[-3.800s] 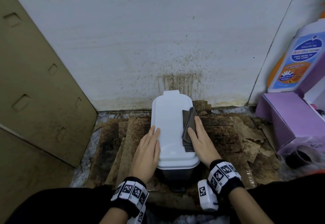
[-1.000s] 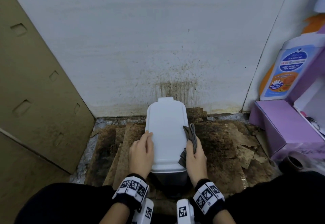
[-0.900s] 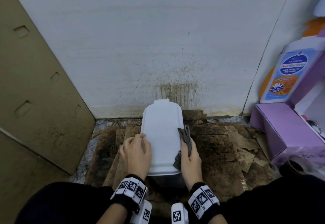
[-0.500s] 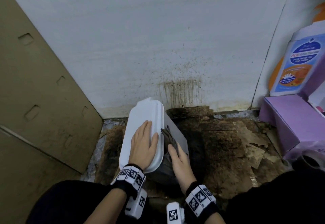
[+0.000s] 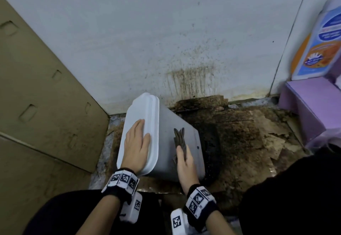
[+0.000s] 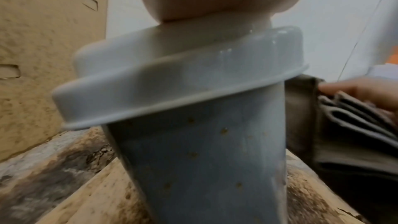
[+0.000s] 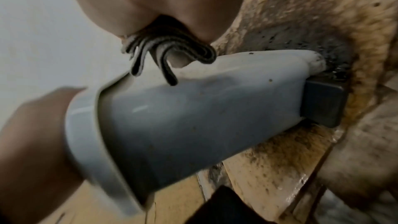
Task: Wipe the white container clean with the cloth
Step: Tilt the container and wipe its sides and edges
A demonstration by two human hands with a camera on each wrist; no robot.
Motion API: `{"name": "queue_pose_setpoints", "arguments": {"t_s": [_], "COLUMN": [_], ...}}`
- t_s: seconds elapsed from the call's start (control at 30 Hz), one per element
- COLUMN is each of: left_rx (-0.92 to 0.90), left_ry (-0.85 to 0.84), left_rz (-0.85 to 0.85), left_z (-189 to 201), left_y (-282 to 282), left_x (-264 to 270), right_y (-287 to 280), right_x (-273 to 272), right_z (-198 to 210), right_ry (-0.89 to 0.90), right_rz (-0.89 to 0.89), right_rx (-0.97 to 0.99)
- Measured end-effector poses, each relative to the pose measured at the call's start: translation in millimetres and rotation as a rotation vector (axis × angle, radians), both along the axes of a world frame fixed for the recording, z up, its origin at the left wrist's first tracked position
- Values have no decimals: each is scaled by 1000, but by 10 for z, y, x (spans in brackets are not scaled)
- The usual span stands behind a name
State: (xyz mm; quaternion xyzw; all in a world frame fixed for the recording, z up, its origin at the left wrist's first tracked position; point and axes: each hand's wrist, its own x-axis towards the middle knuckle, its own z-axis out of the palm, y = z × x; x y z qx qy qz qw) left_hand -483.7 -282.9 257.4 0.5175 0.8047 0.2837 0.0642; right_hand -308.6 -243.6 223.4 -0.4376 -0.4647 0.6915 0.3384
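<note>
Now cloth [image 5: 179, 139] under right hand [image 5: 186, 163].

Cramped household storage corner, floor level — pale wall [image 5: 129, 32] spattered and streaked brown, floor laid with stained, peeling cardboard sheets [image 5: 249, 133]. Flattened cardboard box [image 5: 36, 96] leans at left; at right, a cleaning-liquid bottle [image 5: 319, 41] stands above a purple box [image 5: 313, 102].
</note>
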Motion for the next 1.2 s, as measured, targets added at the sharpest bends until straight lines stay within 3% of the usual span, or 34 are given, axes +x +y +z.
{"name": "queue_pose_setpoints", "arguments": {"t_s": [0.17,0.5,0.7,0.8,0.9,1.03,1.2], "left_rx": [-5,12,26,40,34,39,48], "left_ry": [-33,-21,-46,-36,-5,-25,-33], "left_rz": [-8,5,8,13,33,27,26], "left_z": [-21,23,59,34,22,46,30], "left_y": [34,67,42,27,31,38,67], "left_x": [51,115,117,72,53,83,73], "right_y": [-167,31,283,366,360,212,-7], "right_x": [-349,-453,-155,-120,-198,-365,-574], "right_z": [-50,-518,-1140,-1255,-1200,-856,-330], "right_ry": [-30,-195,-314,-370,-405,-309,-209], "right_rz": [158,77,77,82,61,-13,66], "right_rx": [292,463,245,112,77,57,271]}}
